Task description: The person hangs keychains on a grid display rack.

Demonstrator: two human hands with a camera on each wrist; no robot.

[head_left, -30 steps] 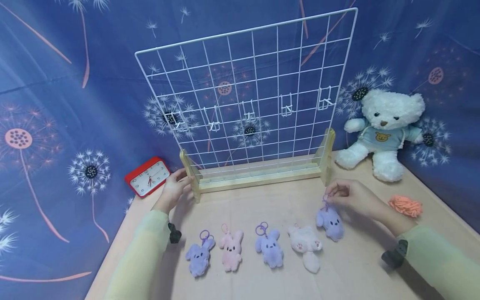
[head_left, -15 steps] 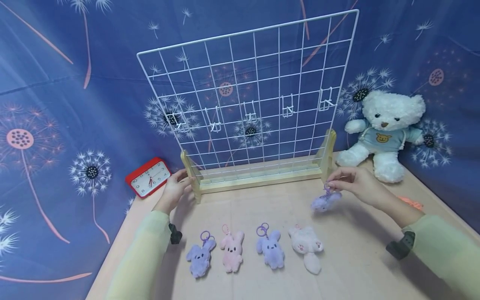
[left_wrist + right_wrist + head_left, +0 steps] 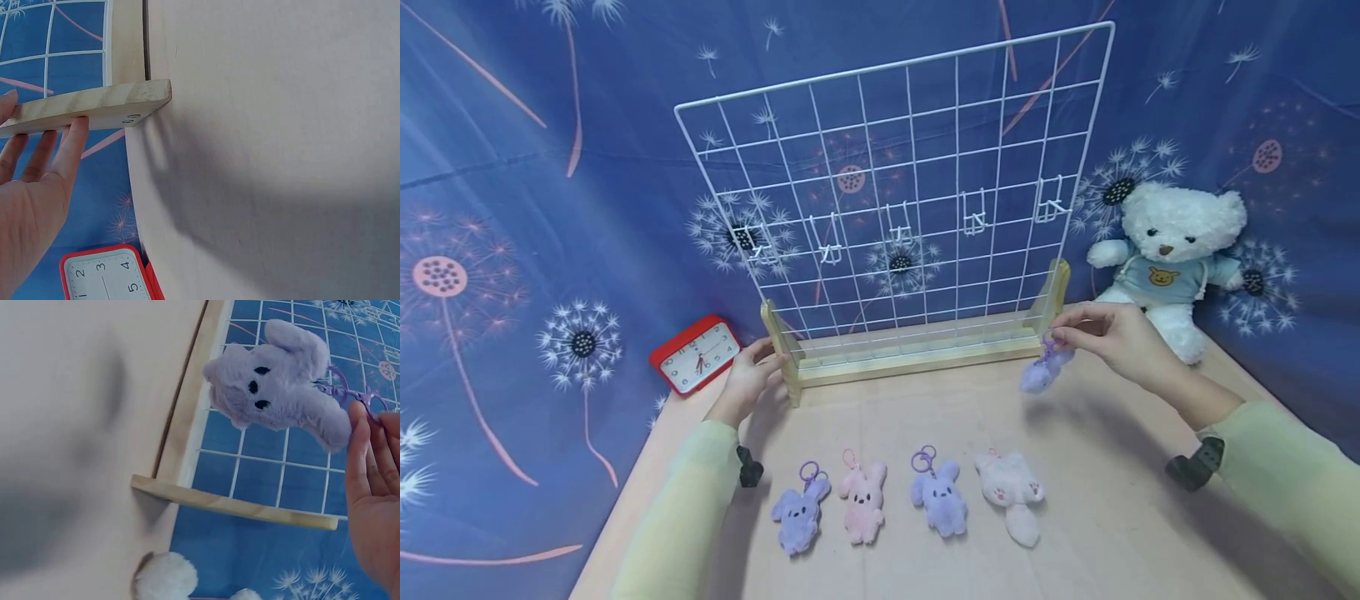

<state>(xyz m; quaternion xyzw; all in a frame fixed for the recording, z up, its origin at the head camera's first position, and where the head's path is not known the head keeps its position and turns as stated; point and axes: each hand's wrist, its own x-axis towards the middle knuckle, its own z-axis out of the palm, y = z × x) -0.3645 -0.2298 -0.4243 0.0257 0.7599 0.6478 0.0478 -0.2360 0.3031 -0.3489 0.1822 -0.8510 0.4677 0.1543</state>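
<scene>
My right hand [image 3: 1116,342] pinches the purple ring of a purple plush keychain [image 3: 1043,373], which hangs above the table by the rack's right foot. In the right wrist view the dangling plush keychain [image 3: 269,390] has two long ears, dark eyes and a nose, with its ring [image 3: 340,381] at my fingertips. My left hand [image 3: 748,379] holds the left end of the wooden stand [image 3: 781,350]. Thumb and fingers lie on opposite sides of that wooden end piece [image 3: 119,103] in the left wrist view. The stand bears a white wire grid [image 3: 910,158] with several white hooks [image 3: 975,218].
In front of the stand lie a purple plush [image 3: 797,518], a pink one [image 3: 862,504], another purple one [image 3: 942,500] and a white one [image 3: 1011,492]. A red clock [image 3: 696,354] stands left. A white teddy bear [image 3: 1165,258] sits at the back right.
My right hand has lifted the purple plush keychain off the table and carried it up and back toward the rack's right foot. My left hand stays on the stand.
</scene>
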